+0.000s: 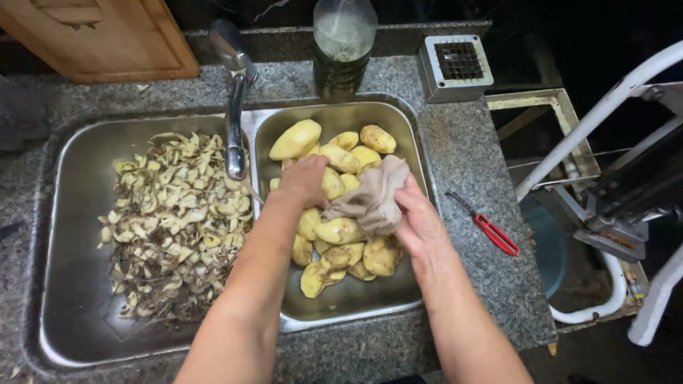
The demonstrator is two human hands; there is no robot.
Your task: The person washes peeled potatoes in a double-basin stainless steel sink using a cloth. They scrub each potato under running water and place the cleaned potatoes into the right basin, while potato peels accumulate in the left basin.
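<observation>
Beige crumpled cloth (373,199) gripped in right hand (420,224), over pale peeled potatoes (341,231) in right steel sink basin (356,302). Left hand (304,179) curled on one potato, probably gripping. Peeling looks done: brown peel heap (174,220) fills left basin. Wiping appears underway.
</observation>
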